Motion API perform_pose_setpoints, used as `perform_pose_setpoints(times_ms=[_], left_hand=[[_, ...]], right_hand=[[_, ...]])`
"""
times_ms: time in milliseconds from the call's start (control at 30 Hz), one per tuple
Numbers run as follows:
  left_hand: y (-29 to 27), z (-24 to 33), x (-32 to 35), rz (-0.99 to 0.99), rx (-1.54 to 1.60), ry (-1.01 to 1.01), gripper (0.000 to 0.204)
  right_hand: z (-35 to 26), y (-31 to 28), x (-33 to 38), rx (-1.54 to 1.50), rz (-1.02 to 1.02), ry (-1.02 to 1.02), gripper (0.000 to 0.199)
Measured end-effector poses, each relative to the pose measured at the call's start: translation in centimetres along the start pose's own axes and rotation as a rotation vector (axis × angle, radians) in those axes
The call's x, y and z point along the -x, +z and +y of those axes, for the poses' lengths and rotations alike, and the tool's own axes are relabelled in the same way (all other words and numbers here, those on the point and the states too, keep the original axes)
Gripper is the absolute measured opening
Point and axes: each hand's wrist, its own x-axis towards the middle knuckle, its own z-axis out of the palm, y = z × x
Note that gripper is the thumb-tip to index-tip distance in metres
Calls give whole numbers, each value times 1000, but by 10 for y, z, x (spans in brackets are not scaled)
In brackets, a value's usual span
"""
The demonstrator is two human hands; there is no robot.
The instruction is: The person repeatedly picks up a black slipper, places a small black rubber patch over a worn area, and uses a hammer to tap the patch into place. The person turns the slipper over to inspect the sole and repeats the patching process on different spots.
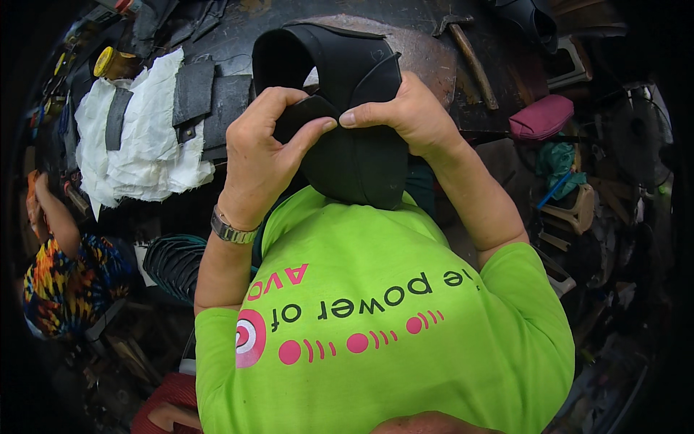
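A black leather shoe upper (pixel 340 79) stands against my chest, its toe end pointing down at my bright green shirt. My left hand (pixel 264 148) pinches its near edge from the left, thumb and forefinger meeting on the leather. My right hand (pixel 405 108) grips the same edge from the right, its thumb tip almost touching my left thumb. A metal watch (pixel 231 230) sits on my left wrist.
A dark workbench (pixel 426 50) lies ahead with a hammer (pixel 470 58), black leather pieces (pixel 210 101) on white cloth (pixel 144 137), and a yellow-lidded tin (pixel 108 61). A maroon pouch (pixel 542 117) lies right. Another person in a multicoloured shirt (pixel 65 282) sits at left.
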Motion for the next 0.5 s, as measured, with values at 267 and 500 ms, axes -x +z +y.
perform_pose_setpoints(times_ms=[267, 500], left_hand=[[-22, -11, -5, -88, 309, -173, 16], [-22, -25, -13, -112, 344, -58, 12]], right_hand=[[-1, 1, -2, 91, -4, -77, 33], [3, 0, -8, 118, -60, -109, 39]])
